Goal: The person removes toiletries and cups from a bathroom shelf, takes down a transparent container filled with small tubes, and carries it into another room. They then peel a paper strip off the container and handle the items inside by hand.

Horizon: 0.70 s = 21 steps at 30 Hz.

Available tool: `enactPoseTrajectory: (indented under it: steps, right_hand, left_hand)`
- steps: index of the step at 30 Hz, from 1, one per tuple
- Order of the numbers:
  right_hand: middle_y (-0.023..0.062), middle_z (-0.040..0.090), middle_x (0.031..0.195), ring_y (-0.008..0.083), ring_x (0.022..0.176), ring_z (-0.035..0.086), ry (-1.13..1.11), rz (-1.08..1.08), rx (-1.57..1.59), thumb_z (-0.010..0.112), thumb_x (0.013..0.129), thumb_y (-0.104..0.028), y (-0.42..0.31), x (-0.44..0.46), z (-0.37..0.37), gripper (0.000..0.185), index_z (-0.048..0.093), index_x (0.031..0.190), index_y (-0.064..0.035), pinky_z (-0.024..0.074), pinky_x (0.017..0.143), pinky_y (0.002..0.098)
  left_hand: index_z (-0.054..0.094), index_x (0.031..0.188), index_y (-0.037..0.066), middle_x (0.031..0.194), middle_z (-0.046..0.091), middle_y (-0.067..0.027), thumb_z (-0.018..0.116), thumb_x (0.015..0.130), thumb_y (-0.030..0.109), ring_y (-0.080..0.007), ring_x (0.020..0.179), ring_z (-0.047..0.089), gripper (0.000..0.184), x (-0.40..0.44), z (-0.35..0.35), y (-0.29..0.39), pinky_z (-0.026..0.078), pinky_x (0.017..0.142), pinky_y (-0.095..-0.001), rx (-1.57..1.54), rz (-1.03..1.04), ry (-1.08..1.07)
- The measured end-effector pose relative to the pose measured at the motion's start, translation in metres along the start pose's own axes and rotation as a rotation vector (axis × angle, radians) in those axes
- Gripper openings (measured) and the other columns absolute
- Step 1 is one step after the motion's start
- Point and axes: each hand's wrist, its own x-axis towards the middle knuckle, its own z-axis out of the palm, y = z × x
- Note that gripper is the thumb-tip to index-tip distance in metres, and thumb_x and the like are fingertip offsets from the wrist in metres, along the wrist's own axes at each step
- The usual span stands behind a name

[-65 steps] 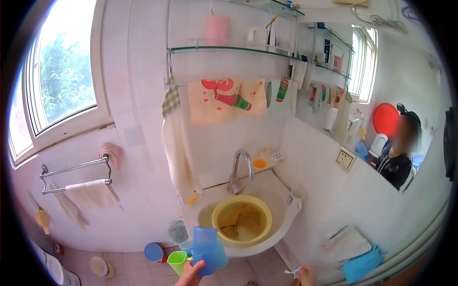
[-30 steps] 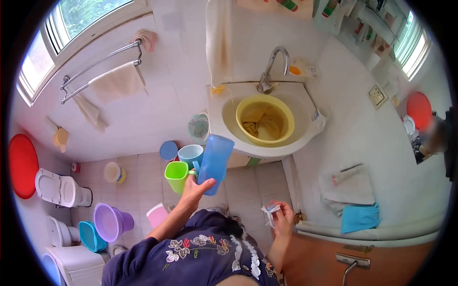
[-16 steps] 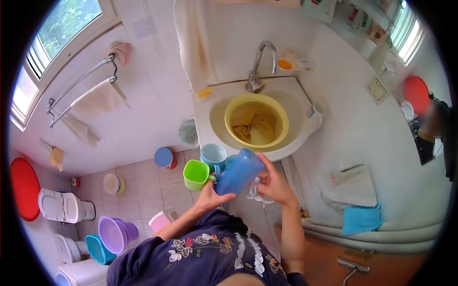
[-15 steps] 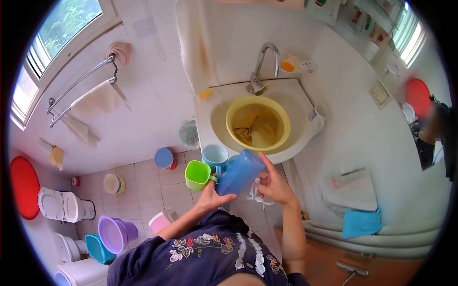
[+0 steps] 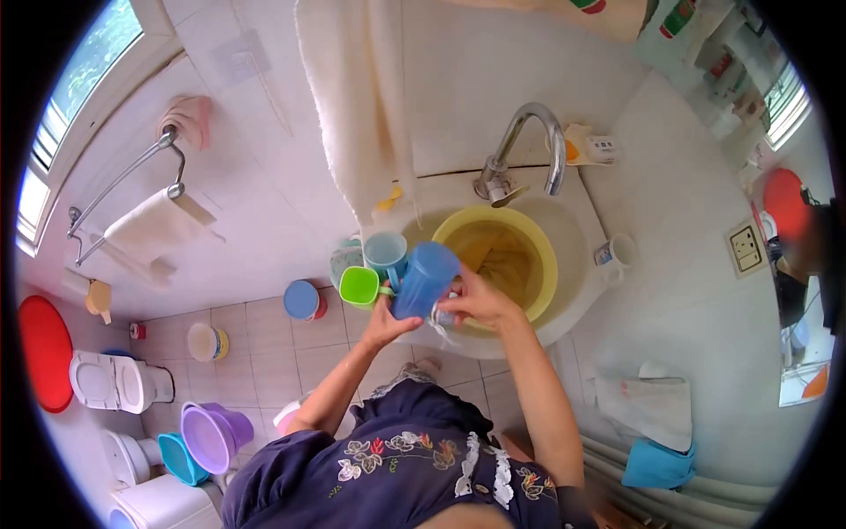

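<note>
My left hand [image 5: 385, 324] grips a cluster of cups: a tall blue cup [image 5: 426, 280], a green cup [image 5: 359, 286] and a light blue cup [image 5: 385, 250]. The fingers of my right hand [image 5: 480, 301] are closed around a small white string-like item [image 5: 440, 324], beside the tall blue cup. Just behind my hands, a yellow basin [image 5: 548, 273] sits in the white sink [image 5: 577, 300], holding water and a yellowish-brown cloth [image 5: 507, 273]. The chrome faucet [image 5: 534, 119] stands behind the basin.
A white towel [image 5: 352, 97] hangs left of the faucet. A white cup [image 5: 617, 254] stands at the sink's right edge. On the floor at the left are a purple basin [image 5: 208, 438], a teal basin [image 5: 182, 460] and a lidded bucket [image 5: 302, 301]. Two cloths hang on the right.
Both hands came together around the tall blue cup and moved nearer the sink. The view first tilted down from the shelves and mirror, then came closer to the basin.
</note>
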Motion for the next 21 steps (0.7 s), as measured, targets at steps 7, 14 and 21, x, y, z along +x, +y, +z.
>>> enactPoseTrajectory:
  steps: [7,14,21]
  right_hand:
    - [0.0146,0.058,0.088,0.0175,0.070,0.059,-0.018,0.087,-0.175,0.069,0.066,-0.003,-0.015,0.052,-0.002,0.075,0.025,0.126,-0.0041,0.0480,0.042,0.0237]
    - [0.0097,0.060,0.091,0.0152,0.072,0.059,-0.063,0.193,-0.244,0.069,0.068,-0.006,-0.009,0.076,-0.017,0.055,0.042,0.116,-0.0038,0.0474,0.043,0.0229]
    - [0.0078,0.060,0.085,0.0135,0.068,0.058,-0.060,0.264,-0.210,0.071,0.069,-0.009,-0.005,0.073,-0.039,0.042,0.051,0.105,-0.0027,0.0464,0.044,0.0206]
  left_hand:
    - [0.026,0.125,0.000,0.117,0.041,-0.0134,0.081,0.053,0.028,-0.0230,0.110,0.042,0.094,0.045,-0.012,0.002,0.034,0.093,-0.0330,0.005,-0.049,0.035]
    - [0.022,0.127,0.003,0.118,0.042,-0.0112,0.080,0.054,0.028,-0.0207,0.109,0.042,0.097,0.059,-0.021,-0.004,0.035,0.092,-0.0323,0.210,0.035,-0.002]
    - [0.019,0.130,0.002,0.123,0.035,-0.0123,0.083,0.052,0.030,-0.0233,0.113,0.038,0.105,0.062,-0.018,-0.002,0.032,0.096,-0.0338,0.053,0.069,-0.036]
